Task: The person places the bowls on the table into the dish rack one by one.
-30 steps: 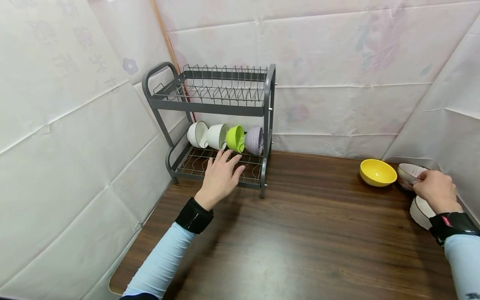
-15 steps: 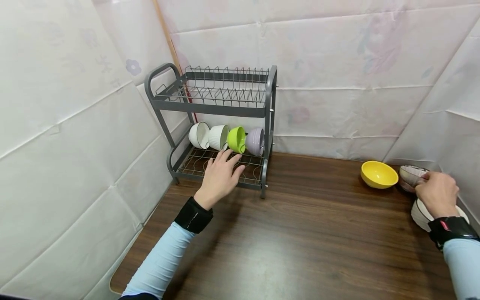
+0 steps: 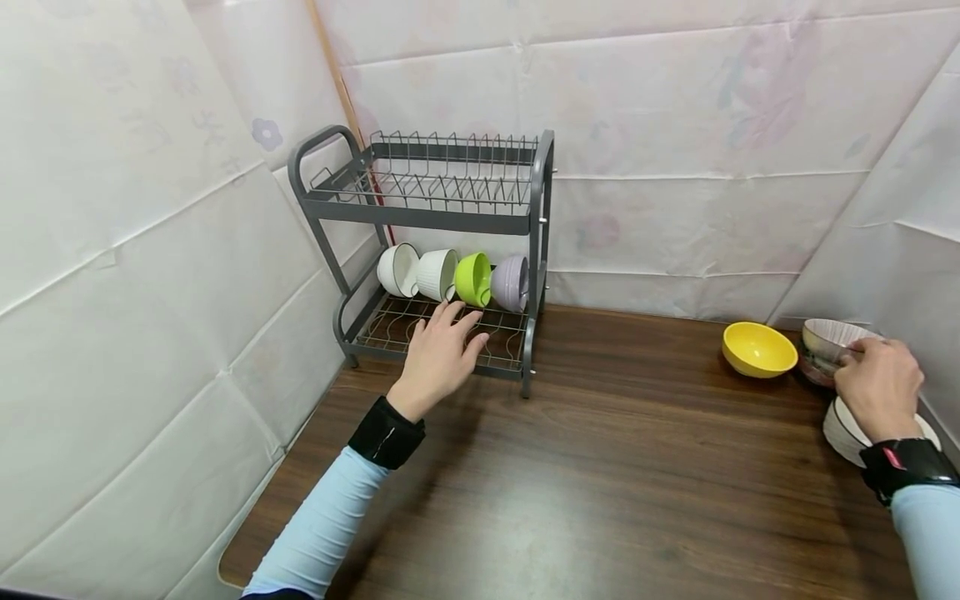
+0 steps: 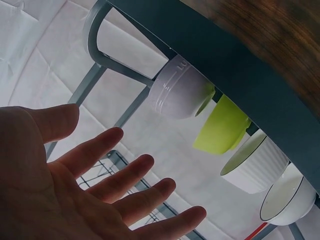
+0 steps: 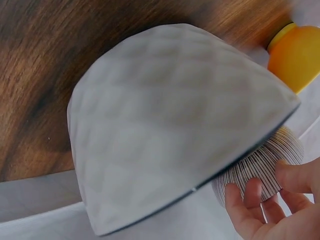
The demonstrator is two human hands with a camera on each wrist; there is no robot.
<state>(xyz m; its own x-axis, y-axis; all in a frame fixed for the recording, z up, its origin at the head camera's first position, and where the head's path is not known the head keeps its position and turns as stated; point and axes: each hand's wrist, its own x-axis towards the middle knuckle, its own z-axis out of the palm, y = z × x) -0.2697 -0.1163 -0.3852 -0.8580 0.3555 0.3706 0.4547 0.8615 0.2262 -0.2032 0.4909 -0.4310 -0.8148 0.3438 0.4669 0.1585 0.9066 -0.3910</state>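
Observation:
My right hand (image 3: pixel 879 385) pinches the rim of a striped bowl (image 3: pixel 825 335) at the far right. Dark thin lines cover that bowl's outside (image 5: pixel 255 170) in the right wrist view. Directly below it a darker patterned bowl (image 3: pixel 816 372) shows in part. A white quilted bowl (image 5: pixel 170 125) with a dark rim stands nearer, partly hidden by the right hand and wrist. My left hand (image 3: pixel 438 354) holds nothing and has its fingers spread before the rack's lower shelf. Behind it a white bowl (image 3: pixel 397 270), a ribbed white bowl (image 3: pixel 435 275), a green bowl (image 3: pixel 472 279) and a purple bowl (image 3: pixel 510 283) stand on edge in a row.
A grey two-tier dish rack (image 3: pixel 420 218) stands on the brown wooden table (image 3: pixel 600 467) at the back left. Its upper tier has wire plate slots. A yellow bowl (image 3: pixel 759 350) sits just left of the stacked bowls. Pale sheeting (image 3: pixel 675 167) walls the table in.
My right hand has lifted the striped bowl a little, so more of the patterned bowl beneath it shows. The left hand has stayed almost still.

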